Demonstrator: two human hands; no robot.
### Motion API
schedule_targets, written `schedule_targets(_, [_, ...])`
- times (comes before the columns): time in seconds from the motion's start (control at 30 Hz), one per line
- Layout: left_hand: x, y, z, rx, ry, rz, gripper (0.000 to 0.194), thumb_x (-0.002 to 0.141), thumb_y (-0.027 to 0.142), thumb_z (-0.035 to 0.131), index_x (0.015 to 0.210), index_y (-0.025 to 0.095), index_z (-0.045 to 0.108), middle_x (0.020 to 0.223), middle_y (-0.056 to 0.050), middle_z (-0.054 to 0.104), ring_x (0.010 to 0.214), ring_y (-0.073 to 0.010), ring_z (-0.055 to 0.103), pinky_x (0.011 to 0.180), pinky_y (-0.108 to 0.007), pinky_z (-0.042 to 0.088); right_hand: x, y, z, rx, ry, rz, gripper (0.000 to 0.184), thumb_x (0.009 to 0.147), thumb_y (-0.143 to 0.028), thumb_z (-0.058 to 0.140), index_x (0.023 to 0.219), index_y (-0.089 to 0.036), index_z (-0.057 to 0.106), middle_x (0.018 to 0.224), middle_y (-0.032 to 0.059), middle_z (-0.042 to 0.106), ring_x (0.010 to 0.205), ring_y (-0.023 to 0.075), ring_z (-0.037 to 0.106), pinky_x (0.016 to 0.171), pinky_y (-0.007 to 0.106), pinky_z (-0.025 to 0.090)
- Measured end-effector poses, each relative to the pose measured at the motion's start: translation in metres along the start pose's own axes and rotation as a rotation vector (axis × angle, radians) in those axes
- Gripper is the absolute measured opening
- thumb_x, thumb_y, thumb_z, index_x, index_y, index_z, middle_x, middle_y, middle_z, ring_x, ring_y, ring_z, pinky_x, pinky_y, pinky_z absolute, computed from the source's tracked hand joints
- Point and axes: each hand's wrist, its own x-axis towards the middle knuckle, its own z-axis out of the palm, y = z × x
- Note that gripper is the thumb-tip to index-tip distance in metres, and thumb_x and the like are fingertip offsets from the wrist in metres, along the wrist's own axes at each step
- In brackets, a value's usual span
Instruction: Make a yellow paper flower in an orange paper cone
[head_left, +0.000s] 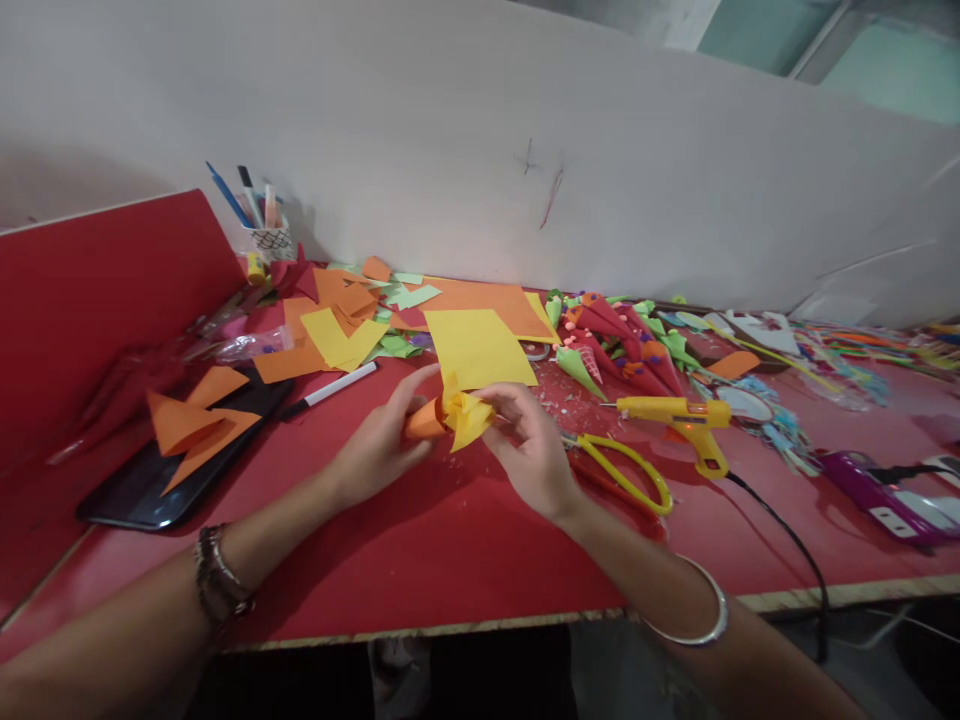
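Note:
My left hand (pixel 379 445) is closed round an orange paper cone (pixel 424 421). A crumpled, folded yellow paper piece (pixel 466 415) sits at the cone's right end. The fingers of my right hand (pixel 536 450) are pinched on that yellow paper. Both hands are held over the front middle of the red table. Just beyond them lies a flat yellow paper sheet (pixel 480 345). Scissors with yellow handles (pixel 626 468) rest to the right of my right hand. A white marker (pixel 339 389) lies beyond my left hand.
A yellow glue gun (pixel 675 415) with a black cord lies right, near a purple power strip (pixel 889 500). Finished paper cones (pixel 619 345) are heaped behind it. Orange cut paper (pixel 199 425) lies on a black phone (pixel 150 490) at left. A pen cup (pixel 271 240) stands behind.

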Motion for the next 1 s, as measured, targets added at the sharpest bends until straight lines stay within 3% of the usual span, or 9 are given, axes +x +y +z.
schedule_targets(0.1, [-0.0003, 0.0004, -0.0002, 0.003, -0.003, 0.009, 0.064, 0.076, 0.015, 0.044, 0.132, 0.021, 0.015, 0.089, -0.002, 0.057, 0.066, -0.0105, 0.051, 0.061, -0.021, 0.042, 0.0005, 0.0008, -0.0006, -0.01, 0.026, 0.008, 0.02, 0.079, -0.023, 0.053, 0.099, -0.026, 0.049, 0.099, 0.0028, 0.058, 0.096, 0.0161, 0.055, 0.077, 0.028, 0.047])
schedule_targets(0.23, [-0.0001, 0.0011, 0.0, -0.035, 0.004, 0.011, 0.064, 0.076, 0.017, 0.046, 0.132, 0.02, 0.016, 0.093, -0.004, 0.057, 0.076, -0.0138, 0.055, 0.067, -0.023, 0.044, 0.0001, 0.0008, -0.0012, 0.038, 0.034, 0.028, 0.037, 0.075, -0.024, 0.058, 0.108, -0.027, 0.042, 0.102, 0.0032, 0.056, 0.093, 0.0165, 0.056, 0.073, 0.029, 0.048])
schedule_targets(0.4, [-0.0002, 0.0022, 0.0005, -0.045, -0.001, 0.009, 0.063, 0.076, 0.017, 0.048, 0.132, 0.02, 0.017, 0.1, -0.005, 0.057, 0.084, -0.0157, 0.055, 0.072, -0.025, 0.044, -0.0002, 0.0008, -0.0007, 0.056, 0.031, 0.003, 0.021, 0.077, -0.023, 0.055, 0.096, -0.027, 0.047, 0.096, 0.0015, 0.054, 0.086, 0.0142, 0.055, 0.06, 0.023, 0.049])
schedule_targets(0.5, [-0.0007, 0.0009, 0.0007, -0.048, -0.007, 0.023, 0.064, 0.076, 0.017, 0.047, 0.132, 0.02, 0.016, 0.1, -0.005, 0.058, 0.081, -0.0149, 0.056, 0.071, -0.025, 0.045, -0.0001, 0.0009, 0.0005, 0.106, 0.007, 0.036, 0.017, 0.077, -0.026, 0.055, 0.092, -0.026, 0.045, 0.095, 0.001, 0.051, 0.078, 0.0117, 0.055, 0.051, 0.019, 0.049])
schedule_targets(0.67, [-0.0007, -0.0005, -0.0002, -0.045, -0.022, 0.057, 0.065, 0.075, 0.014, 0.045, 0.132, 0.02, 0.014, 0.094, -0.003, 0.058, 0.073, -0.0117, 0.054, 0.068, -0.023, 0.044, -0.0006, 0.0009, 0.0024, 0.227, 0.017, 0.091, 0.026, 0.077, -0.027, 0.056, 0.088, -0.027, 0.032, 0.097, -0.0011, 0.049, 0.067, 0.0085, 0.058, 0.042, 0.015, 0.046])
schedule_targets(0.8, [0.0, 0.0012, -0.0006, -0.04, -0.036, 0.034, 0.065, 0.075, 0.012, 0.044, 0.132, 0.019, 0.014, 0.084, 0.0, 0.058, 0.063, -0.0093, 0.05, 0.063, -0.021, 0.043, -0.0007, 0.0003, 0.0024, 0.217, -0.019, 0.07, 0.02, 0.079, -0.025, 0.052, 0.085, -0.025, 0.033, 0.087, -0.0031, 0.051, 0.055, 0.0057, 0.057, 0.039, 0.015, 0.041])
schedule_targets(1.0, [0.0001, 0.0, 0.0005, -0.092, -0.033, 0.026, 0.063, 0.076, 0.015, 0.045, 0.132, 0.019, 0.016, 0.098, -0.004, 0.058, 0.072, -0.0115, 0.054, 0.069, -0.024, 0.045, -0.0014, -0.0032, 0.0012, 0.146, 0.023, 0.082, 0.03, 0.072, -0.028, 0.06, 0.091, -0.025, 0.037, 0.096, 0.0002, 0.049, 0.075, 0.0106, 0.057, 0.048, 0.017, 0.047])
